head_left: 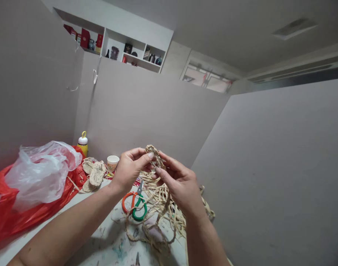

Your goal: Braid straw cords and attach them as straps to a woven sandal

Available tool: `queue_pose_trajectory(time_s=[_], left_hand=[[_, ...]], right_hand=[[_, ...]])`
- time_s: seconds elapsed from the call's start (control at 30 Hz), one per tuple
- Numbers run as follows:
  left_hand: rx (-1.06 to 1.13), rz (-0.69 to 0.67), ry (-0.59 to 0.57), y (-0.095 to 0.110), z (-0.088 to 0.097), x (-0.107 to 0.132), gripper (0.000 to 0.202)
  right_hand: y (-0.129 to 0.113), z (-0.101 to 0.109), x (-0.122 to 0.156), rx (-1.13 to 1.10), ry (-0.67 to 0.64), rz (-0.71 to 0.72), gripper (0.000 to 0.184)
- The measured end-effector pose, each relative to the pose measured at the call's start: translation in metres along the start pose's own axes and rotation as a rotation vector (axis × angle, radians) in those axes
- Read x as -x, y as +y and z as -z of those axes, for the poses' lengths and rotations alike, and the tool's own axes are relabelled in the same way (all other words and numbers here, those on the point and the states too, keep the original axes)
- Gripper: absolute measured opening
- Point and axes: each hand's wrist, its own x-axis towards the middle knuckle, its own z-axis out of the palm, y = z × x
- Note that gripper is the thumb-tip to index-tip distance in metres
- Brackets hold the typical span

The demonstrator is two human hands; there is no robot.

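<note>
Both hands are raised above the table and pinch a small woven straw piece (154,154) between them. My left hand (130,168) grips its left side with thumb and fingers closed. My right hand (177,181) holds the right side, fingers curled around the braid. Loose straw strands (160,201) hang from the piece down to a pile on the table. Scissors (135,205) with one orange and one green handle lie under the hands on the paint-stained table (113,244).
Finished woven straw soles (95,173) lie at the back left beside a paper cup (112,162) and a yellow bottle (82,144). A red bag with a clear plastic bag (38,173) fills the left. Grey walls enclose the table; a shelf (124,48) is high up.
</note>
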Motion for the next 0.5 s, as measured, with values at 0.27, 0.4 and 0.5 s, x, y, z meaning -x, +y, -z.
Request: queue_pose_trajectory(time_s=[0.27, 0.4, 0.5], left_hand=[[-0.142, 0.043, -0.032, 0.012, 0.01, -0.007, 0.03], [-0.185, 0.019, -0.072, 0.01, 0.014, -0.01, 0.02], [-0.165, 0.017, -0.081, 0.008, 0.014, -0.01, 0.019]], right_hand=[[-0.001, 0.009, -0.007, -0.094, -0.063, -0.096, 0.036], [0.001, 0.011, -0.004, -0.109, -0.097, -0.115, 0.034], [0.002, 0.014, -0.001, -0.134, -0.075, -0.096, 0.03]])
